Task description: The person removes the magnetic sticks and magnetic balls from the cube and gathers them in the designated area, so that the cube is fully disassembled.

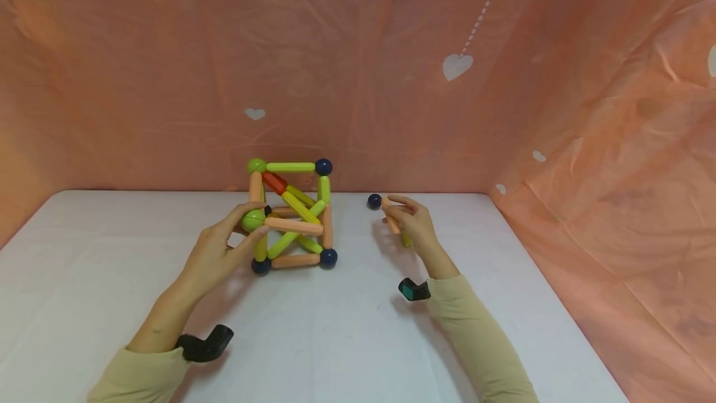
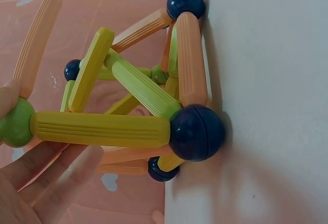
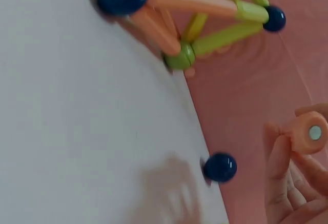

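Note:
A frame of magnetic sticks and balls stands on the white table, with dark blue balls point(image 1: 328, 258) at its lower front corners. My left hand point(image 1: 215, 257) pinches the green ball point(image 1: 253, 221) at the frame's upper front left corner. From that ball a yellow stick point(image 2: 102, 129) runs down to a blue ball, and an orange stick point(image 1: 293, 226) juts out to the right with its far end free of any ball. To the right of the frame, my right hand point(image 1: 416, 226) holds another orange stick point(image 3: 310, 133) between thumb and fingers, its silver magnet end showing in the right wrist view.
A loose dark blue ball point(image 1: 374, 201) lies near the table's back edge, left of my right hand. Under that hand a yellow-green stick point(image 1: 406, 240) peeks out. Behind the white table point(image 1: 347, 334) hangs an orange cloth point(image 1: 358, 79) with white hearts, close behind the frame.

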`<action>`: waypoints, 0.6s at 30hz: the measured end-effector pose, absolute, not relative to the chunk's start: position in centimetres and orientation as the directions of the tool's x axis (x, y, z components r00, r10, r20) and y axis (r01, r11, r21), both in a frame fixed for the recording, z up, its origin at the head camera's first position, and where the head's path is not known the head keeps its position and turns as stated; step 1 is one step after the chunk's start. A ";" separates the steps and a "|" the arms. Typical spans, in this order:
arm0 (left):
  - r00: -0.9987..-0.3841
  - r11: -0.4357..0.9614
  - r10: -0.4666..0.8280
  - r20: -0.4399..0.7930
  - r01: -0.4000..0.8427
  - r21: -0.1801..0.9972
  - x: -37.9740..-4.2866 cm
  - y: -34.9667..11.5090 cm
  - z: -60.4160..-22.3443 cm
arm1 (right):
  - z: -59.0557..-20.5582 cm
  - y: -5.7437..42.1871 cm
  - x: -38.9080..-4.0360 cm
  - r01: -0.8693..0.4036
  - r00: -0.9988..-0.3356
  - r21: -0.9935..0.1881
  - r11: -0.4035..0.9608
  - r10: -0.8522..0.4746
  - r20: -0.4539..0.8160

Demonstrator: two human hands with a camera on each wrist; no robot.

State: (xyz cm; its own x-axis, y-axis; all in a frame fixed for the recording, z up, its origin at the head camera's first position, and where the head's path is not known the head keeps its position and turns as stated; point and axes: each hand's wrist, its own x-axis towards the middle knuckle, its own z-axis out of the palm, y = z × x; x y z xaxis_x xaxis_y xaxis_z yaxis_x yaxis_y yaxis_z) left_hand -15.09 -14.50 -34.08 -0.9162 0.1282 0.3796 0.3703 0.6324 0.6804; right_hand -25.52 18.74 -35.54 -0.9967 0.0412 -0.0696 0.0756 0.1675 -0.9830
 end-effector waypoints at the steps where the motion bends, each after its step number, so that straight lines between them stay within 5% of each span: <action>1: -0.917 0.633 0.127 0.379 0.369 0.681 -15.1 -14.5 -34.1 | -35.6 19.1 -25.5 0.080 -0.996 -0.982 0.174 0.048 -0.073; 18: -0.918 0.625 0.119 0.377 0.364 0.690 -15.3 -14.5 -34.4 | -37.3 23.1 -26.1 0.152 -0.971 -0.931 0.332 0.226 -0.078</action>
State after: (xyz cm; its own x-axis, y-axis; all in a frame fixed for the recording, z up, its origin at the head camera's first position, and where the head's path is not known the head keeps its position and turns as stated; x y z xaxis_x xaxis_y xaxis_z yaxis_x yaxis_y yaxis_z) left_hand -15.29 -14.53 -34.36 -0.9185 0.1189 0.3772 0.3643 0.6255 0.6900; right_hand -26.07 23.06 -37.29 -0.9709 0.2263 -0.0779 0.1522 0.3324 -0.9308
